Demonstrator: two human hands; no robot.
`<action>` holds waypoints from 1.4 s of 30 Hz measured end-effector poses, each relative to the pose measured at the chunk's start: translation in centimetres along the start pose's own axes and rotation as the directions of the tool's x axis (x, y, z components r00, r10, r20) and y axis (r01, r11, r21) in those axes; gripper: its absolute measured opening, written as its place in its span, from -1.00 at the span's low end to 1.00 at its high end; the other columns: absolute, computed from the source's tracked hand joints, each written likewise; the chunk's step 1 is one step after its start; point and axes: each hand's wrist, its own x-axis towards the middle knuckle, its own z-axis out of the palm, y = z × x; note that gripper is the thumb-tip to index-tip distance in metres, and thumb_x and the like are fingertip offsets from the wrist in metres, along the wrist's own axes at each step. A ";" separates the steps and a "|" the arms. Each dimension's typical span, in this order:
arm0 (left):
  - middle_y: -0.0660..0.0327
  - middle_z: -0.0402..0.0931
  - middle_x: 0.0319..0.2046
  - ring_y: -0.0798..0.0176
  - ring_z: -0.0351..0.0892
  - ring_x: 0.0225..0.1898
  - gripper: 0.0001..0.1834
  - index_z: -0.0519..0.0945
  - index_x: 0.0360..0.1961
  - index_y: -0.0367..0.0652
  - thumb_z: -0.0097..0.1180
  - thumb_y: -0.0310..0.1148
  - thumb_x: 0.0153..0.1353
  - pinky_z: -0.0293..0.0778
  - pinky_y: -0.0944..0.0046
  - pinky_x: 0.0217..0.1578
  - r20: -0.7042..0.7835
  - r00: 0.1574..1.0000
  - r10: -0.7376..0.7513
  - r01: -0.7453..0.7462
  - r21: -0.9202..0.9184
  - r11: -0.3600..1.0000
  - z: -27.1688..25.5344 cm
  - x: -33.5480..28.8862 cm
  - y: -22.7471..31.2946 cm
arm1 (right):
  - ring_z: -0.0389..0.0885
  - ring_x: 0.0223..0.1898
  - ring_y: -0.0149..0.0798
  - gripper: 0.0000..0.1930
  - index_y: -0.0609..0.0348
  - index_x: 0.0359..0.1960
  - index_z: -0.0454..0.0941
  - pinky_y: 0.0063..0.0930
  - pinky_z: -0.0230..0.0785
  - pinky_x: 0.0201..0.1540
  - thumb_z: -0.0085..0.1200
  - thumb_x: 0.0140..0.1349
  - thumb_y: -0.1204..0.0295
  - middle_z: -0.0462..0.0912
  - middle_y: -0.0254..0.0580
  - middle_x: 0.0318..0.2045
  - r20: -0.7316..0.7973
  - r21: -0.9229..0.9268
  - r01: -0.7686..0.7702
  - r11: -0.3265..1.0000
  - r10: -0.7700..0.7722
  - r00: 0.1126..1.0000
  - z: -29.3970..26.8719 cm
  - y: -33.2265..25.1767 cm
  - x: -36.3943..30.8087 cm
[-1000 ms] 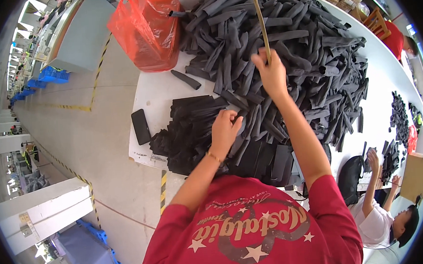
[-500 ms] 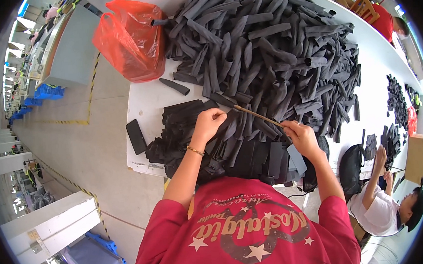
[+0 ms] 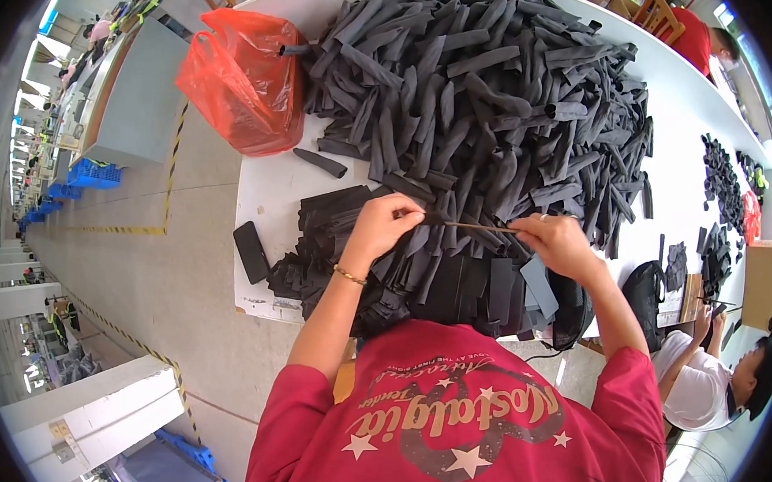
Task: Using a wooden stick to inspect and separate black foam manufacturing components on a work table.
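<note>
My right hand [image 3: 552,238] is closed round one end of a thin brownish stick [image 3: 482,227]. The stick points left, almost level, towards my left hand [image 3: 387,225]. The fingers of that hand are pinched on a small dark fabric piece [image 3: 436,217] at the stick's far tip; whether the tip is inside the fabric I cannot tell. Just beyond both hands rises a large heap of dark grey fabric tubes [image 3: 484,102]. Under and beside my left forearm are stacked flat black fabric strips [image 3: 336,217].
A red plastic bag [image 3: 248,81] stands at the table's far left, with one loose fabric tube [image 3: 320,164] near it. A black phone [image 3: 251,252] lies by the left edge. At the right, another person [image 3: 699,381] works beside a black bag [image 3: 644,300].
The stick has swung from a slant to nearly level, its tip coming down off the heap towards me. My left hand has shifted slightly right, and its fingers now meet the fabric at the tip.
</note>
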 end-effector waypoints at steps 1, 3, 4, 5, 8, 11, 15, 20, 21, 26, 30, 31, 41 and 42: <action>0.14 0.60 -0.44 0.20 0.61 -0.38 -0.85 0.65 -0.38 -0.27 0.24 -0.39 0.07 0.49 0.31 -0.31 -0.008 0.996 0.090 -0.089 0.026 0.996 0.9 0.2 0.9 | 0.62 -0.39 0.01 -0.75 0.13 -0.06 0.55 -0.19 0.45 -0.34 0.08 0.22 0.43 0.62 -0.07 -0.42 -0.005 0.025 0.005 1.000 -0.005 1.000 1.1 -0.4 0.4; 0.18 0.60 -0.42 0.14 0.60 -0.25 -0.84 0.64 -0.43 -0.25 0.24 -0.36 0.06 0.46 0.23 -0.14 0.107 0.973 0.205 -0.216 0.103 0.971 2.4 0.0 3.0 | 0.64 -0.36 0.03 -0.63 0.17 0.07 0.47 -0.24 0.46 -0.30 0.10 0.20 0.48 0.64 0.03 -0.37 0.078 0.163 -0.101 0.981 0.089 0.993 3.9 -2.4 1.8; 0.20 0.59 -0.35 0.13 0.55 -0.13 -0.83 0.63 -0.40 -0.22 0.25 -0.33 0.05 0.39 0.19 -0.03 0.084 0.932 0.353 -0.363 0.229 0.903 3.4 -0.1 3.8 | 0.63 -0.36 0.03 -0.66 0.24 0.04 0.47 -0.27 0.46 -0.28 0.06 0.22 0.50 0.62 0.08 -0.38 -0.041 0.270 0.040 0.962 -0.030 0.999 6.6 -1.7 1.8; 0.22 0.58 -0.27 0.12 0.51 -0.02 -0.81 0.63 -0.38 -0.19 0.25 -0.31 0.05 0.33 0.14 0.08 0.076 0.869 0.489 -0.481 0.357 0.801 3.9 -0.7 4.3 | 0.63 -0.40 -0.12 -0.69 0.29 0.02 0.47 -0.38 0.45 -0.27 0.01 0.24 0.54 0.61 0.00 -0.44 -0.036 0.396 0.000 0.918 0.016 0.999 8.1 -2.0 1.8; 0.05 0.30 0.14 0.04 0.31 0.20 -0.47 0.42 0.11 -0.11 0.28 -0.29 0.10 0.22 0.10 0.20 -0.533 0.669 0.518 -0.349 0.390 0.852 2.1 -3.4 6.3 | 0.54 -0.47 -0.35 -0.74 0.31 0.00 0.48 -0.50 0.39 -0.34 -0.05 0.30 0.54 0.56 -0.21 -0.50 0.039 0.613 -0.160 0.774 0.172 0.984 9.8 -3.7 1.4; 0.12 0.46 0.00 0.12 0.49 0.02 -0.56 0.42 0.09 -0.23 0.21 -0.34 0.23 0.43 0.18 0.08 -0.383 0.904 -0.190 -0.245 -0.828 0.505 1.9 -5.4 -0.6 | 0.55 -0.46 -0.35 -0.78 0.32 -0.05 0.51 -0.47 0.40 -0.34 -0.05 0.31 0.54 0.57 -0.17 -0.52 0.191 0.712 -0.296 0.637 0.230 0.954 11.8 -6.2 1.4; 0.20 0.55 -0.44 0.17 0.59 -0.34 -0.78 0.57 -0.22 -0.22 0.17 -0.27 0.28 0.54 0.15 -0.14 -0.195 0.881 -0.430 -0.168 -0.981 0.100 5.8 -5.2 -0.2 | 0.62 -0.44 -0.07 -0.82 0.34 -0.12 0.50 -0.33 0.43 -0.35 -0.03 0.27 0.57 0.58 -0.01 -0.50 -0.139 0.628 -0.144 0.764 0.293 0.946 15.5 -9.0 2.3; 0.25 0.52 -0.52 0.26 0.55 -0.49 -0.73 0.55 -0.25 -0.22 0.20 -0.20 0.26 0.52 0.24 -0.42 -0.289 0.750 -0.595 -0.219 -0.957 0.188 4.6 -5.1 1.1 | 0.58 -0.48 0.08 -0.90 0.33 -0.24 0.49 -0.24 0.39 -0.44 0.02 0.28 0.54 0.54 0.12 -0.54 -0.148 0.553 -0.204 0.808 0.336 0.930 17.2 -10.9 0.5; 0.26 0.51 -0.54 0.29 0.53 -0.54 -0.72 0.55 -0.28 -0.21 0.22 -0.19 0.25 0.49 0.29 -0.51 -0.321 0.706 -0.631 -0.227 -0.947 0.227 4.1 -5.0 1.1 | 0.58 -0.48 0.08 -0.90 0.33 -0.24 0.49 -0.24 0.39 -0.44 0.02 0.28 0.54 0.54 0.12 -0.54 -0.146 0.551 -0.201 0.810 0.331 0.932 17.1 -11.1 -0.2; 0.40 0.28 -0.74 0.51 0.15 -0.80 -0.68 0.49 -0.46 -0.17 0.19 -0.14 0.27 0.01 0.48 -0.80 -0.466 0.621 -0.630 -0.299 -0.884 0.360 1.0 -4.8 -1.1 | 0.56 -0.57 0.09 -0.90 0.30 -0.32 0.50 -0.25 0.37 -0.51 0.04 0.30 0.49 0.51 0.09 -0.63 0.087 0.599 -0.244 0.763 0.241 0.967 15.2 -10.1 -5.6; 0.44 0.14 -0.79 0.52 0.01 -0.83 -0.65 0.45 -0.50 -0.10 0.08 -0.12 0.35 -0.07 0.44 -0.81 -0.527 0.617 -0.584 -0.383 -0.850 0.362 -1.8 -4.2 -0.2 | 0.57 -0.58 0.02 -0.90 0.27 -0.32 0.52 -0.29 0.40 -0.49 0.07 0.28 0.48 0.51 0.06 -0.64 0.234 0.529 -0.308 0.791 0.213 0.949 11.1 -8.6 -10.5; 0.44 0.15 -0.79 0.51 0.00 -0.84 -0.65 0.45 -0.50 -0.10 0.08 -0.11 0.35 -0.07 0.44 -0.81 -0.497 0.633 -0.594 -0.380 -0.868 0.320 -1.4 -3.9 -0.2 | 0.60 -0.59 -0.08 -0.87 0.27 -0.31 0.53 -0.32 0.38 -0.52 0.11 0.27 0.44 0.52 0.01 -0.65 0.113 0.512 -0.198 0.836 0.163 0.980 10.6 -8.0 -10.2; 0.39 0.26 -0.74 0.48 0.13 -0.79 -0.63 0.41 -0.51 -0.07 -0.01 -0.08 0.39 0.05 0.45 -0.76 -0.281 0.620 -0.732 -0.236 -0.957 0.168 3.0 -3.8 0.6 | 0.35 -0.50 -0.51 -0.95 0.31 -0.30 0.54 -0.63 0.23 -0.39 0.13 0.22 0.61 0.45 -0.42 -0.52 -0.421 0.655 0.067 0.753 0.289 0.860 12.8 -10.8 3.5; 0.39 0.27 -0.74 0.49 0.13 -0.80 -0.62 0.43 -0.50 -0.09 -0.01 -0.07 0.38 0.02 0.46 -0.77 -0.312 0.618 -0.722 -0.196 -0.950 0.243 3.2 -4.5 0.5 | 0.33 -0.49 -0.55 -0.96 0.30 -0.31 0.54 -0.65 0.20 -0.40 0.13 0.23 0.59 0.43 -0.45 -0.51 -0.335 0.734 0.014 0.679 0.344 0.877 12.9 -10.7 3.7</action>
